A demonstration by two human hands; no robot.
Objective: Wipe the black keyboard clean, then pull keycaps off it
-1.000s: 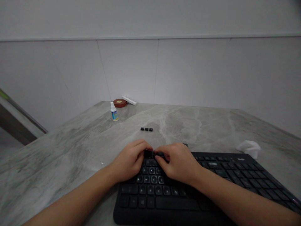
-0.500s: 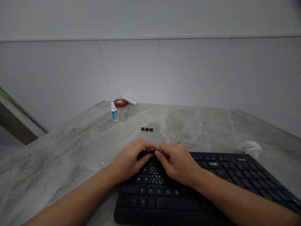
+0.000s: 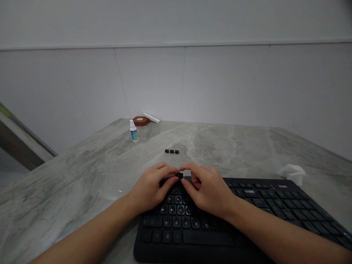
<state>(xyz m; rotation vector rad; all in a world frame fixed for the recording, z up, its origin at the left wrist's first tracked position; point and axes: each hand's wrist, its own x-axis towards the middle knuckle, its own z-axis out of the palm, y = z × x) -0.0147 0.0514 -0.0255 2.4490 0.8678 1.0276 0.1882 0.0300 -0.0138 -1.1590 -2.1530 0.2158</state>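
Note:
A small black keycap (image 3: 179,175) is held above the upper left part of a black keyboard (image 3: 207,253). My left hand (image 3: 154,183) pinches it from the left between thumb and index finger. From the other side, the thumb and bent index finger of my right hand (image 3: 207,187) close on its right edge. A thin white sliver shows by my right thumb, too small to name. Below my hands, several keys (image 3: 176,221) have round, shiny centres. Both wrists hide part of the keyboard.
Three small black keycaps (image 3: 172,151) lie in a row beyond my hands on the grey marbled table (image 3: 220,146). A white spray bottle (image 3: 134,132), a dark red box (image 3: 140,121) and a white strip (image 3: 151,117) stand farther back. White crumpled tissue (image 3: 292,172) lies behind the keyboard's right side.
My right index finger has lifted and arched away from the thumb, so the black keycap now shows between my fingertips. My left hand has barely moved.

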